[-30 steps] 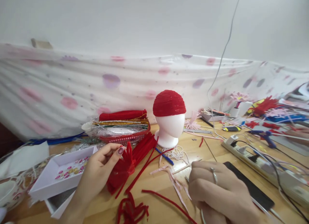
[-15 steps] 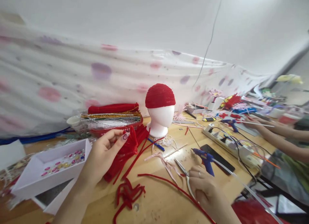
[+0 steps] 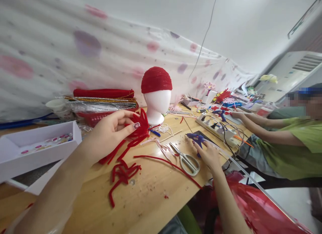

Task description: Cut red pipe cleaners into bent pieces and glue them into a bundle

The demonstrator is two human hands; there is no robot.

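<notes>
Between thumb and fingers, my left hand (image 3: pixel 114 131) pinches a looped, petal-shaped piece of red pipe cleaner (image 3: pixel 142 123). Part of that piece is hidden behind the hand. My right hand (image 3: pixel 210 155) has its fingers round the handle of a blue hot glue gun (image 3: pixel 196 137), whose long clear glue stick (image 3: pixel 248 176) trails to the lower right. Beside this hand lie scissors (image 3: pixel 189 162) with pale handles. A single red pipe cleaner (image 3: pixel 163 161) runs across the table, and a bent cluster of red pipe cleaners (image 3: pixel 124 172) rests nearer me.
A white foam head (image 3: pixel 157 104) wearing a red cap (image 3: pixel 156 80) stands at the back. Left of it are a red basket (image 3: pixel 97 118) of craft stems and a white box (image 3: pixel 37 156) with gems. A power strip (image 3: pixel 217 130) and a co-worker's arms (image 3: pixel 261 126) are to the right.
My right hand has left the scissors on the table and moved to the glue gun's handle. My left hand still holds the red piece. The view has shifted to the right.
</notes>
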